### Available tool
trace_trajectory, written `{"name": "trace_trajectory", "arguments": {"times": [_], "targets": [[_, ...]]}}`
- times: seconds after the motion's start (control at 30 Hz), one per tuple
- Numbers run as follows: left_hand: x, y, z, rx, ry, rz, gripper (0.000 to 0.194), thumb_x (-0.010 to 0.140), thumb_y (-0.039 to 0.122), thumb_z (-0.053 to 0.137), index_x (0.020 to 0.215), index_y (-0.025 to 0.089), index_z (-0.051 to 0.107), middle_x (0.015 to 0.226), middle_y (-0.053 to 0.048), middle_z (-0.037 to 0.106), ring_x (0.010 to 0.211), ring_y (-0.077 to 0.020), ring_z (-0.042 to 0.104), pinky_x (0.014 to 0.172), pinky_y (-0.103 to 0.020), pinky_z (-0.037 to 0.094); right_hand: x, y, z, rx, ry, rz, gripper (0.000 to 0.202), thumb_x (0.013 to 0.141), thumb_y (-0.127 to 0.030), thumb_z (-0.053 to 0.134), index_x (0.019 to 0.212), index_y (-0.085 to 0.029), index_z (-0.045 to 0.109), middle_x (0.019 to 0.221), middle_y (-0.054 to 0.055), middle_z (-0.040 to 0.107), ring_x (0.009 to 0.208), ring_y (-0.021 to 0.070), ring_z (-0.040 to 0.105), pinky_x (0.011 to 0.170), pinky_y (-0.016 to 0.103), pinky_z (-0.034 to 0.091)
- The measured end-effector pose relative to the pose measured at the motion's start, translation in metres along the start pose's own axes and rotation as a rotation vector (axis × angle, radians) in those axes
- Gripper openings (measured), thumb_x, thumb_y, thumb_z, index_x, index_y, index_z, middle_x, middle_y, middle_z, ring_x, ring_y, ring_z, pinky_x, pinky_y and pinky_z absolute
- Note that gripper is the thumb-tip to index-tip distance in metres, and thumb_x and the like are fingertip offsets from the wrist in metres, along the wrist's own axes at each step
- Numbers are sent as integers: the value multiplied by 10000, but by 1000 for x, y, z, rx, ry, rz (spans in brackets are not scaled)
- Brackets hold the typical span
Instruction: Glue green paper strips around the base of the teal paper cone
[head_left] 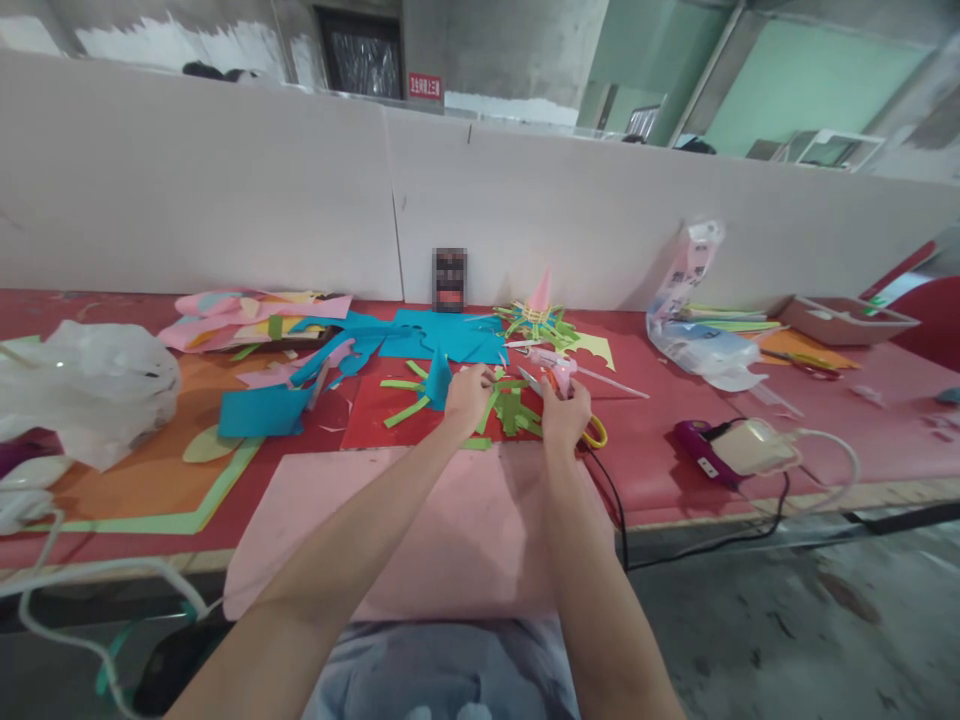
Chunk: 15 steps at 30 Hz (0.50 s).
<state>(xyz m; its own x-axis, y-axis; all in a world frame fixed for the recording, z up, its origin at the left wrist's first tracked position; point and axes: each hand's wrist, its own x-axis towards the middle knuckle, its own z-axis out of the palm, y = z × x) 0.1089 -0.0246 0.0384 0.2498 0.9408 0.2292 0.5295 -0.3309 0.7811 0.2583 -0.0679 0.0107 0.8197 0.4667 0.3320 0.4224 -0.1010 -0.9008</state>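
My left hand (469, 399) is closed in a pinch just right of a blue paper cone (438, 380). What its fingertips hold is too small to make out. Green paper strips (406, 410) spread out from the cone's base on a red sheet (367, 422). My right hand (566, 412) is wrapped round a pink glue gun (561, 368), its nozzle pointing left and a black cord trailing below. Yellow-handled scissors (597, 433) lie partly under the right hand. Between the hands is a pile of cut green paper pieces (516, 412).
Behind stands a pink cone with a green fringe (538, 308), near a blue sheet (420, 335). Paper scraps and a plastic bag (90, 385) lie left. A purple power strip (706, 452), plastic packaging (701, 340) and a box (851, 320) sit right. A white partition (262, 190) closes off the back.
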Motion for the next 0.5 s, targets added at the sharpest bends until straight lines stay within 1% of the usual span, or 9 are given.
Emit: {"name": "trace_trajectory", "arguments": {"times": [0.13, 0.27, 0.37, 0.5], "targets": [[-2, 2, 4, 29, -32, -19, 197, 749, 39, 566, 852, 183, 653, 873, -30, 723, 834, -144, 667, 778, -241, 498, 0, 1, 1, 16, 35, -27, 529, 720, -463, 609, 1120, -118, 576, 1063, 117, 603, 904, 203, 573, 841, 319, 443], [-2, 2, 7, -70, -53, -60, 208, 743, 11, 544, 829, 165, 656, 884, -33, 726, 844, -133, 672, 751, -210, 504, 0, -2, 2, 43, 57, -66, 522, 726, -468, 608, 1106, -111, 584, 1047, 108, 603, 909, 195, 565, 857, 313, 438], [-1, 2, 7, -139, -28, -51, 216, 739, -9, 537, 820, 154, 655, 899, -33, 726, 856, -127, 674, 764, -201, 507, -1, -3, 2, 65, 54, -77, 524, 722, -455, 616, 1112, -108, 587, 1050, 106, 601, 931, 197, 563, 872, 312, 436], [0, 5, 4, -210, 48, -32, 173, 759, 19, 559, 831, 151, 645, 934, -36, 719, 871, -119, 671, 794, -202, 510, -2, -4, 2, 61, 54, -89, 530, 725, -453, 612, 1124, -106, 582, 1061, 109, 598, 941, 200, 564, 878, 321, 438]]}}
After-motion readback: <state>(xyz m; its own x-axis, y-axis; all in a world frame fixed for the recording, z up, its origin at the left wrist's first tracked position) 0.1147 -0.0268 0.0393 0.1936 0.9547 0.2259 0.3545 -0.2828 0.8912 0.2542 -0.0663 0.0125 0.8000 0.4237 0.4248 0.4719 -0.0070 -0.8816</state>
